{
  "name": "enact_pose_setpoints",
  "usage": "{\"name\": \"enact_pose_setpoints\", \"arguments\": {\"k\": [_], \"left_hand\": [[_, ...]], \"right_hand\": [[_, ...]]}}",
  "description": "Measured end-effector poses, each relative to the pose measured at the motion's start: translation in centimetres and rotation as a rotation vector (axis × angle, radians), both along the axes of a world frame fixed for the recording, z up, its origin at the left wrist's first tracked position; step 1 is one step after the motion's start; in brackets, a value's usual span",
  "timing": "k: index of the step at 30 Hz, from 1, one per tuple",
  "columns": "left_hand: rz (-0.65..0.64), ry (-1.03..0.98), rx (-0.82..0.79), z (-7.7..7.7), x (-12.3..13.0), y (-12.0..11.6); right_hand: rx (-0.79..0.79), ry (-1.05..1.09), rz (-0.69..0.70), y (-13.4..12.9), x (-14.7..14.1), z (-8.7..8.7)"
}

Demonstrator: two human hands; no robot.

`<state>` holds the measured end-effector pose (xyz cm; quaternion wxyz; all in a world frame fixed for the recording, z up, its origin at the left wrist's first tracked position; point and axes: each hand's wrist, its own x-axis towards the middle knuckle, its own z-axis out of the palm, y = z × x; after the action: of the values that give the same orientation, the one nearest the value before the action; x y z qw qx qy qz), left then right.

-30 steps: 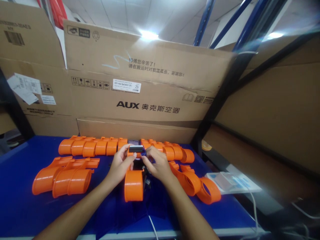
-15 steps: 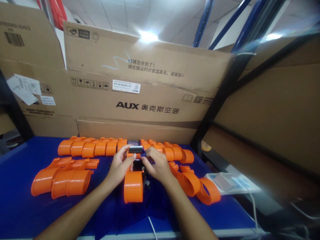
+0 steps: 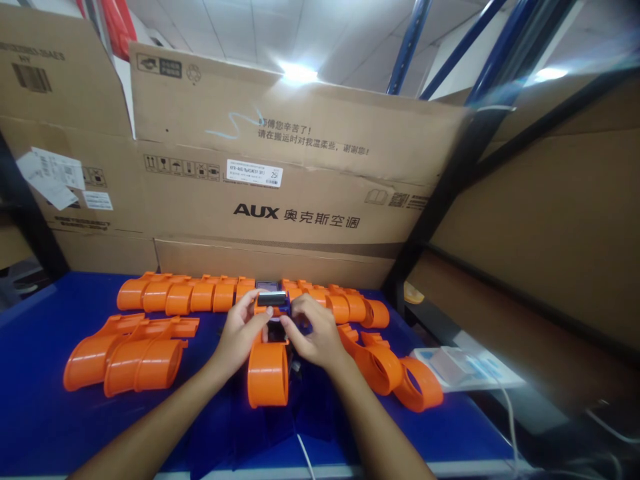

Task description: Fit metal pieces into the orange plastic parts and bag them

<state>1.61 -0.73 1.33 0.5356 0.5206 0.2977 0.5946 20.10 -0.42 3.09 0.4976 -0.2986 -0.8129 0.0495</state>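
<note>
Mid-frame, an orange part [image 3: 261, 309] with a black strip [image 3: 271, 300] is gripped by the left hand [image 3: 243, 330]. The right hand [image 3: 316, 331] is curled at its blue end [image 3: 285, 308]; whether that is pinched cannot be told. At lower right, a pale block [image 3: 447, 366] is held on a white tray [image 3: 493, 381].

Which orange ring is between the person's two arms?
The middle ring, just below the left hand and right hand in the picture. The other orange rings are farther back or off to the sides.
</note>
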Motion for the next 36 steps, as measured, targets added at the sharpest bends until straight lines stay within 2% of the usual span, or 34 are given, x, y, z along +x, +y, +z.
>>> {"name": "enact_pose_setpoints", "arguments": {"k": [4, 7, 10, 13, 18, 20, 27, 31, 36], "left_hand": [[-0.075, -0.058, -0.062, 0.4, 0.0, -0.2], [-0.136, -0.088, -0.11, 0.9, 0.0, -0.7], [-0.222, -0.116, -0.131, 1.4, 0.1, -1.2], [-0.283, -0.134, -0.127, 1.7, 0.2, -1.5], [-0.458, -0.165, -0.161, 1.3, 0.2, -1.7], [-0.49, -0.196, -0.179, 1.0, 0.2, -1.7], [-0.422, -0.138, -0.24, 0.9, 0.4, -1.4], [-0.433, -0.155, -0.263, 1.0, 0.3, -1.4], [-0.443, -0.225, -0.289, 0.9, 0.0, -0.7]], "right_hand": [[-0.075, 0.217, 0.022, 0.0, -0.1, 0.1], [-0.23, 0.402, 0.056, 0.2, -0.3, 0.4], [-0.448, 0.405, 0.221, 0.1, -0.3, 0.9], [-0.564, 0.349, 0.338, 0.0, -0.1, 1.1], [-0.639, 0.404, 0.367, 0.1, -0.2, 1.2], [-0.664, 0.43, 0.37, 0.0, -0.5, 1.2], [-0.652, 0.455, 0.303, -0.2, -1.8, 0.9], [-0.608, 0.483, 0.329, -0.2, -1.9, 0.9], [-0.624, 0.365, 0.295, -0.3, -1.4, 1.1]]}}
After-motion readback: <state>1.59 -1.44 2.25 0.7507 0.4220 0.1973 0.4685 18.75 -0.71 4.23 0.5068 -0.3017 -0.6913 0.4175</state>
